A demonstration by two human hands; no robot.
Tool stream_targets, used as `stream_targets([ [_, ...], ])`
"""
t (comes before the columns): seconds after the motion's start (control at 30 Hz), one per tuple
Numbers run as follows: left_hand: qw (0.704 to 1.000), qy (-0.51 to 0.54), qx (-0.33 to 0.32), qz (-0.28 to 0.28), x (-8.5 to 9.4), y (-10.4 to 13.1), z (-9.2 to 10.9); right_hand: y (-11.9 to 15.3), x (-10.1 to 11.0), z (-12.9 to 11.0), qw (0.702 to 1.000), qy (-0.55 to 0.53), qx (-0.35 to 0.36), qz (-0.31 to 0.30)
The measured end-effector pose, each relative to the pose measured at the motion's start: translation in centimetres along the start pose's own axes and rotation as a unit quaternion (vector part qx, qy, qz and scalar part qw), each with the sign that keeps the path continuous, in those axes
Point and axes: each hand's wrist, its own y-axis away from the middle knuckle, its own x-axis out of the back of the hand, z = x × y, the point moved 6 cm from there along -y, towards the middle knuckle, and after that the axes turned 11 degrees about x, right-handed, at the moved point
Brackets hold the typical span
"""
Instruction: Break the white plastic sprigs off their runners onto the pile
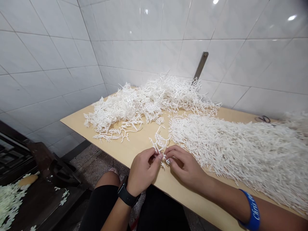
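Note:
Both my hands meet over the near edge of the wooden board. My left hand (146, 166), with a dark watch on its wrist, pinches a white branched plastic sprig (157, 141) between thumb and finger. My right hand (184, 163) has its fingers bent together on small white tips at the sprig's right side. Part of the sprig is hidden behind my fingers. Just beyond it a tangled pile of white branched pieces (144, 99) spreads across the board's far side. A dense heap of thin white pieces (231, 141) lies to the right.
The tan board (115, 149) borders a white tiled wall (154, 54). A metal bar (201, 65) leans upright behind the pile, and a dark ring (262, 119) lies at the back right. Dark wooden furniture (48, 160) at left bears pale flower-shaped pieces (11, 199).

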Motion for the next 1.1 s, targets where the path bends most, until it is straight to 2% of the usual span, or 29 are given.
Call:
stream_targets([
  [0.3,1.000,0.026,0.001,0.005,0.1,0.0,-0.1,-0.1,-0.1,-0.2,1.000,-0.009,0.006,-0.010],
  [0.53,0.995,0.081,-0.036,-0.046,0.3,-0.2,0.5,-0.2,0.2,-0.9,0.999,-0.026,0.038,0.000],
  [0.77,0.990,0.038,-0.084,-0.105,-0.2,0.1,0.8,-0.1,0.1,-1.4,0.996,-0.041,0.075,-0.010],
  [1.1,0.993,-0.044,-0.062,-0.092,-0.4,0.1,1.1,-0.1,-0.3,-1.2,0.996,-0.040,0.065,-0.036],
])
